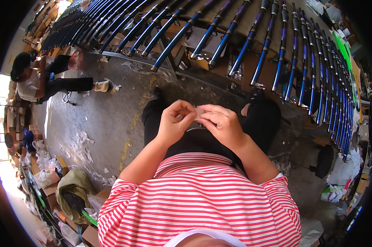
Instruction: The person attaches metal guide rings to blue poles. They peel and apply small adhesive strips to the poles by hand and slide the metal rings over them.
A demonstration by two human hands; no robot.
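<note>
Over my lap, my left hand (176,122) and my right hand (224,124) meet fingertip to fingertip. Between them is a small, thin, pale piece (198,113), like a scrap of film or paper; its exact kind is too small to make out. Both hands pinch it between thumb and fingers, the left from one side and the right from the other. Beyond my knees, a long row of blue and purple fishing rods (231,33) lies side by side, butt ends toward me. My hands are apart from the rods.
A metal-framed table (169,61) bears the rods. To the left sits another person (33,80), legs stretched toward the rods. Plastic wrapping (81,144) litters the concrete floor. An olive cloth bundle (75,191) and boxes stand at lower left; plastic bags (344,171) lie at right.
</note>
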